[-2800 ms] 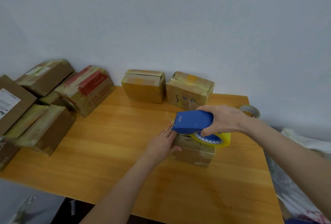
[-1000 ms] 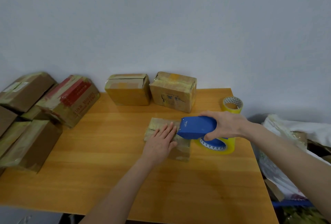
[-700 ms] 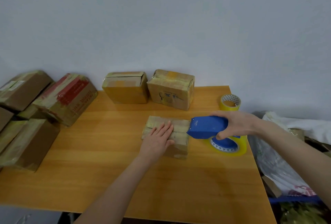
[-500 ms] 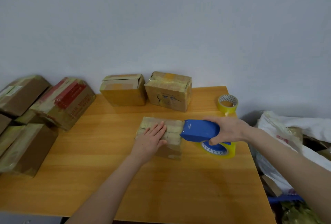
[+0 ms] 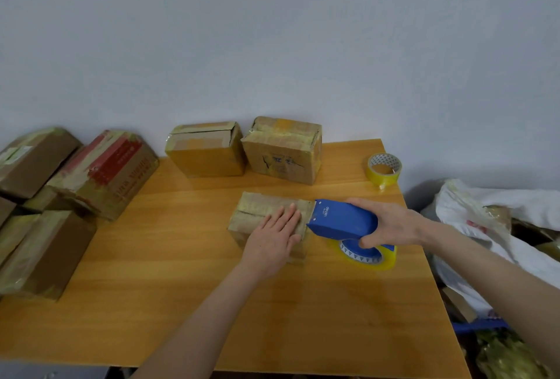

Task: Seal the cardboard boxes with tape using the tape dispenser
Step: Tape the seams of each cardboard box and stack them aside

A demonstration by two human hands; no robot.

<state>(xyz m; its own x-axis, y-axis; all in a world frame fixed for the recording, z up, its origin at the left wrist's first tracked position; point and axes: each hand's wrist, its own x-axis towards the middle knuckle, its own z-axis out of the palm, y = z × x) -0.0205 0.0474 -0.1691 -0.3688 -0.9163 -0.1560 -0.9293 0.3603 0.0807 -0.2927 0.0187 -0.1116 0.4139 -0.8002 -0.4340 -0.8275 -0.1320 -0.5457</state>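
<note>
A small flat cardboard box (image 5: 257, 212) lies in the middle of the wooden table (image 5: 181, 303), its top covered in tape. My left hand (image 5: 274, 239) presses flat on the box's near right part, fingers straight. My right hand (image 5: 391, 222) grips the blue tape dispenser (image 5: 342, 219) with its yellow tape roll (image 5: 368, 256) underneath. The dispenser's front edge touches the box's right end.
Two taped boxes (image 5: 206, 148) (image 5: 283, 149) stand at the table's back against the wall. Several larger boxes (image 5: 103, 172) are stacked at the left. A spare tape roll (image 5: 384, 170) sits at the back right corner. White bags (image 5: 485, 227) lie off the right edge.
The dispenser has travelled from over the box's middle to its right end. My left hand has stayed pressed on the box. The camera view has shifted.
</note>
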